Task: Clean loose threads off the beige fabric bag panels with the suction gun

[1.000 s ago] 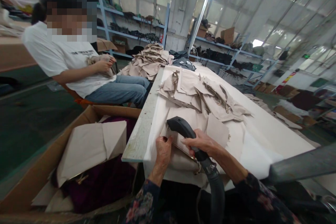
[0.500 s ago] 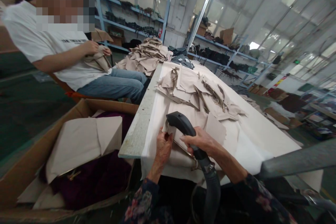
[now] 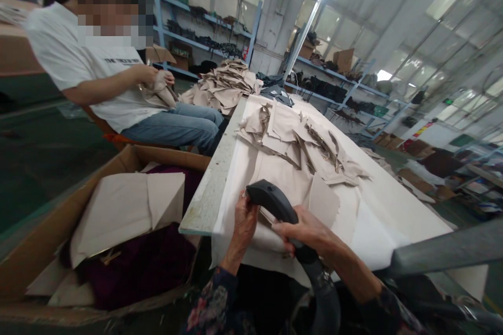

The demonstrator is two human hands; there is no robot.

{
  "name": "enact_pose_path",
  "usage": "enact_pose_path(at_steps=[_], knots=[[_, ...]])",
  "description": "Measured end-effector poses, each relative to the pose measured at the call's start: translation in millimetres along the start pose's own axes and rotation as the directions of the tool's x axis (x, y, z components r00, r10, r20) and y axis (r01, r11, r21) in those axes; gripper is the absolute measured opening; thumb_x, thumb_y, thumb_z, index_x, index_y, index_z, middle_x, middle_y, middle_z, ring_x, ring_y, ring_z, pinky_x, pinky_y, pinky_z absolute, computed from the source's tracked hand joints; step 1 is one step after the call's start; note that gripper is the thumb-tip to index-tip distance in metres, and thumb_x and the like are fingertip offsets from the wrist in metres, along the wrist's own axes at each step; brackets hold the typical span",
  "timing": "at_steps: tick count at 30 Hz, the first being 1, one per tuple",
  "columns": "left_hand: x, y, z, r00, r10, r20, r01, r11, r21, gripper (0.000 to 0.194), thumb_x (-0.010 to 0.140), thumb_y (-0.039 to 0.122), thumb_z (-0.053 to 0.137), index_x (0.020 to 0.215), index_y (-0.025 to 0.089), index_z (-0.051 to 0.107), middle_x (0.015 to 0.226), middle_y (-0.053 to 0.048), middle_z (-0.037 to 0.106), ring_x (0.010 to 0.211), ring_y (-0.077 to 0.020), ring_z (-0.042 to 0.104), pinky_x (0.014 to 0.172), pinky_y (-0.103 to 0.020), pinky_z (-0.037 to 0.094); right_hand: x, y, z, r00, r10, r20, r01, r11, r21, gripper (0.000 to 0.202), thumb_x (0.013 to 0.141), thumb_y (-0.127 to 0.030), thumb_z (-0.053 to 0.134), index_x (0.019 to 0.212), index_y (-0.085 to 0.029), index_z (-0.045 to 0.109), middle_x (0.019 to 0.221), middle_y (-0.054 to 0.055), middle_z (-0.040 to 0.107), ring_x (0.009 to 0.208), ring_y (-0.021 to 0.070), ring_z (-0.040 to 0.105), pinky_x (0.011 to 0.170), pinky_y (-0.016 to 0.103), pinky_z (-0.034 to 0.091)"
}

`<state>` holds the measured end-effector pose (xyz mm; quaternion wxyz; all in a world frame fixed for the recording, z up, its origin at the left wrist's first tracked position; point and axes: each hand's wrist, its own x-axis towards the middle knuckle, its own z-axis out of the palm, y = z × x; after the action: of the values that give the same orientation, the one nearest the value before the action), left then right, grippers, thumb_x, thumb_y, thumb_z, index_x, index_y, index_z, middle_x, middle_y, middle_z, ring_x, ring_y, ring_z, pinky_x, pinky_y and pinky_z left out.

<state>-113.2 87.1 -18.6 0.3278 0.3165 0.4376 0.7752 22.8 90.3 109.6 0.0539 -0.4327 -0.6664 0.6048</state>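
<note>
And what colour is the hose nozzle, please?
The hose nozzle is black, shown best in the head view.

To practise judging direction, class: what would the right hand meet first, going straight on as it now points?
Probably the left hand, though depth is unclear; the right hand grips the black nozzle.

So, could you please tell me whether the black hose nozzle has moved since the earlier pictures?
Yes: judged against the near left corner of the table, the black hose nozzle now sits lower in view, closer to the wearer.
</note>
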Motion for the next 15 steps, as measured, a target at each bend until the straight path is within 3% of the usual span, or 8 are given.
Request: enact_pose_path(at_steps=[3, 5, 9, 15], knots=[[-1.0, 0.1, -0.3, 0.999, -0.032, 0.009, 0.032, 0.999, -0.009, 0.016, 0.070, 0.029, 0.068, 0.081, 0.018, 0.070, 0.082, -0.005, 0.064, 0.079, -0.0194, 0.055, 0.070, -0.027, 0.044, 2.7, 3.3, 1.3, 1.000, -0.026, -0.008, 0.026, 1.000, 0.017, 0.032, 0.075, -0.042, 0.065, 0.063, -0.015, 0.054, 0.045, -0.002, 0.053, 0.039, 0.0091, 0.050, 0.042, 0.021, 0.045], [-1.8, -1.1, -1.0, 0.997, -0.077, 0.007, 0.076, 0.997, 0.003, 0.011, 0.070, 0.028, 0.068, 0.073, 0.017, 0.067, 0.071, -0.002, 0.060, 0.068, -0.0161, 0.052, 0.064, -0.026, 0.042, 14.1, 0.5, -2.3, 0.997, -0.063, -0.055, 0.065, 0.997, 0.040, 0.033, 0.074, -0.043, 0.066, 0.062, -0.015, 0.053, 0.045, -0.002, 0.053, 0.039, 0.0091, 0.049, 0.040, 0.020, 0.043], [-1.5, -4.5, -1.4, 0.989, -0.145, -0.023, 0.146, 0.989, 0.012, 0.021, 0.071, 0.028, 0.068, 0.058, 0.018, 0.055, 0.053, 0.004, 0.048, 0.053, -0.0112, 0.042, 0.053, -0.024, 0.035, 31.4, -2.7, -19.9, 0.984, -0.089, -0.156, 0.107, 0.988, 0.108, 0.036, 0.070, -0.044, 0.070, 0.062, -0.015, 0.051, 0.045, -0.003, 0.050, 0.040, 0.0089, 0.048, 0.039, 0.021, 0.043], [1.8, -7.0, 0.9, 0.978, -0.198, -0.066, 0.196, 0.980, -0.042, 0.022, 0.069, 0.027, 0.068, 0.059, 0.019, 0.051, 0.051, 0.006, 0.043, 0.053, -0.0102, 0.041, 0.052, -0.023, 0.034, 1.8, 19.0, -26.2, 0.993, -0.050, -0.107, 0.059, 0.995, 0.076, 0.033, 0.076, -0.042, 0.066, 0.065, -0.015, 0.052, 0.047, -0.003, 0.051, 0.040, 0.0094, 0.049, 0.041, 0.021, 0.044]])
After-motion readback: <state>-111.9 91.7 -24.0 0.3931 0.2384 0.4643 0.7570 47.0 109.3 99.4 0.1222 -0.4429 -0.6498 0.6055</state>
